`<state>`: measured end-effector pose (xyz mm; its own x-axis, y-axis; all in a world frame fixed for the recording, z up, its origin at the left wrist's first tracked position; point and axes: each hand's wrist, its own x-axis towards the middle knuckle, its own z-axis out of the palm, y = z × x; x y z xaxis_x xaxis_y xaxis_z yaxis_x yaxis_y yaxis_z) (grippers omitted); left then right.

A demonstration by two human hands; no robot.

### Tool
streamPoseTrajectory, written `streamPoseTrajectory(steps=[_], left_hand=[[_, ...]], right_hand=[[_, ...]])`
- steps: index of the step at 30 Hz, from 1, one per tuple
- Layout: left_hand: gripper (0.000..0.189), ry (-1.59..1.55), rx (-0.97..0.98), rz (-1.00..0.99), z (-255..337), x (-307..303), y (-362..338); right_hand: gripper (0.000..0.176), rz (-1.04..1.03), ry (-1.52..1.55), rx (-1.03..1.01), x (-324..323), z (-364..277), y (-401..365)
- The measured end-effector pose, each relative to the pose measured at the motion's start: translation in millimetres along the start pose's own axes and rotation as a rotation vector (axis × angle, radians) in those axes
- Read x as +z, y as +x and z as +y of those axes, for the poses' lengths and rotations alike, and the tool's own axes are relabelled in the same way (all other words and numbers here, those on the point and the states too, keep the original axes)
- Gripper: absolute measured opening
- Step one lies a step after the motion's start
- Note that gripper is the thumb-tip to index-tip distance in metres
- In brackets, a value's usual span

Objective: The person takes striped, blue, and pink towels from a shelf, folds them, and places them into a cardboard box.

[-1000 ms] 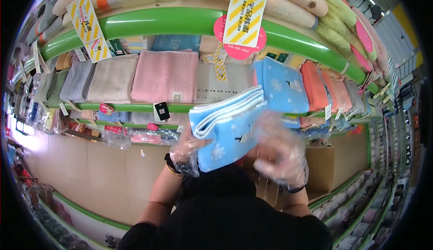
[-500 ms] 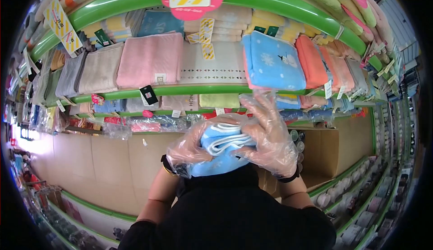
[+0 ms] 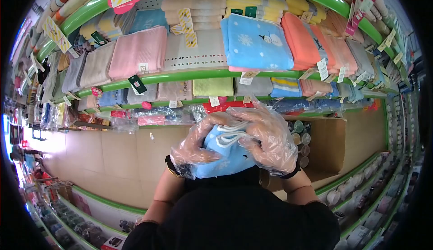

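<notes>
A light blue towel with white folded edges point(image 3: 225, 153) is bunched between my two hands, close to my chest. My left hand point(image 3: 196, 144), in a clear plastic glove, wraps round its left side with the thumb at the front. On the right side my right hand point(image 3: 268, 139), gloved the same way, presses the folds with its fingers bent over the top. In front of me on the shelf, a folded blue snowman towel point(image 3: 257, 42) lies on a pink one, and a pink towel stack point(image 3: 138, 51) is further left.
A green shelf edge point(image 3: 180, 77) runs across, with more folded towels point(image 3: 213, 87) on the tier below. An open cardboard box point(image 3: 331, 146) holding several round clear containers point(image 3: 303, 150) is on the floor at the right. Further shelves curve along both sides.
The view has shifted, so the shelf goods sit further left and the box shows more. My right hand's raised fingers have come down over the towel's folds.
</notes>
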<state>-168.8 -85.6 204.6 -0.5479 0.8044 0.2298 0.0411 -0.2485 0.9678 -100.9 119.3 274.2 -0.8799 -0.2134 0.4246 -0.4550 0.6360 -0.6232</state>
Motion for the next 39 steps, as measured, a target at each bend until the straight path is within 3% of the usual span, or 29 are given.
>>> streamPoseTrajectory(steps=[3, 5, 6, 9, 10, 11, 13, 14, 15, 17, 18, 19, 21, 22, 23, 25, 27, 29, 30, 33, 35, 37, 39], left_hand=[[0.065, -0.229, -0.05, 0.08, 4, 9, -6], [0.06, 0.205, -0.016, 0.084, 25, 10, -5], [0.054, 0.335, -0.101, 0.171, 33, 19, -5], [0.048, 0.567, -0.117, 0.295, 34, 18, -2], [0.044, 0.574, -0.065, 0.272, 33, 15, 0], [0.044, 0.576, -0.057, 0.259, 36, 13, 3], [0.039, 0.529, -0.059, 0.184, 41, 11, 9], [0.031, 0.508, -0.082, 0.216, 37, 8, 11], [0.031, 0.506, -0.082, 0.202, 39, 6, 15], [0.027, 0.573, -0.195, 0.198, 45, -1, 25], [0.028, 0.491, -0.27, 0.235, 42, -3, 30], [0.028, 0.489, -0.272, 0.231, 34, -9, 35], [0.031, -0.242, -0.468, 0.329, 20, -17, 40], [0.04, -0.511, -0.5, 0.45, 14, -10, 38], [0.04, -0.509, -0.495, 0.444, 11, -16, 37], [0.053, -0.961, -0.509, 0.11, -1, -36, 31], [0.064, -0.945, -0.5, 0.124, -20, -46, 19], [0.061, -0.096, -0.511, 0.033, -36, -54, 17], [0.049, -0.115, -0.685, 0.095, -7, -35, 29], [0.046, -0.177, -0.657, 0.158, 4, -21, 33], [0.046, -0.192, -0.679, 0.164, -3, -22, 33], [0.047, -0.205, -0.697, 0.171, -11, -20, 35], [0.048, -0.003, -0.523, 0.266, -15, -12, 33]], right_hand=[[0.019, -0.012, -0.066, -0.067, 3, 0, -3], [0.021, -0.023, -0.163, -0.069, 11, 6, -5], [0.024, -0.039, -0.264, -0.067, 17, 9, -7], [0.027, 0.06, -0.175, -0.064, 27, 22, -5], [0.046, -0.084, -0.085, 0.104, 21, 21, -5], [0.046, -0.071, -0.092, 0.109, 12, 20, -2], [0.064, -0.338, 0.024, 0.156, -7, 24, 8], [0.072, -0.482, 0.179, 0.026, -14, 34, 10], [0.072, -0.472, 0.177, 0.036, -15, 40, 12], [0.06, -0.894, 0.254, 0.208, -15, 51, 14], [0.052, -0.806, 0.45, 0.234, -13, 54, 11], [0.052, -0.804, 0.452, 0.238, -14, 57, 11], [0.05, -0.677, 0.578, 0.317, -18, 65, 10], [0.051, -0.557, 0.624, 0.465, -11, 77, 1], [0.051, -0.551, 0.619, 0.462, -13, 81, -1], [0.048, -0.383, 0.844, 0.706, -19, 90, -3], [0.043, -0.383, 0.818, 0.666, -23, 99, -5], [0.04, -0.304, 0.796, 0.752, -24, 97, -6], [0.04, -0.296, 0.794, 0.757, -23, 105, -10], [0.038, -0.323, 0.835, 0.887, -17, 131, -24], [0.04, -0.089, 1.237, 0.965, -16, 133, -37], [0.036, 0.01, 1.384, 0.896, -11, 146, -48], [0.037, 0.136, 1.664, 0.776, -10, 137, -60]])
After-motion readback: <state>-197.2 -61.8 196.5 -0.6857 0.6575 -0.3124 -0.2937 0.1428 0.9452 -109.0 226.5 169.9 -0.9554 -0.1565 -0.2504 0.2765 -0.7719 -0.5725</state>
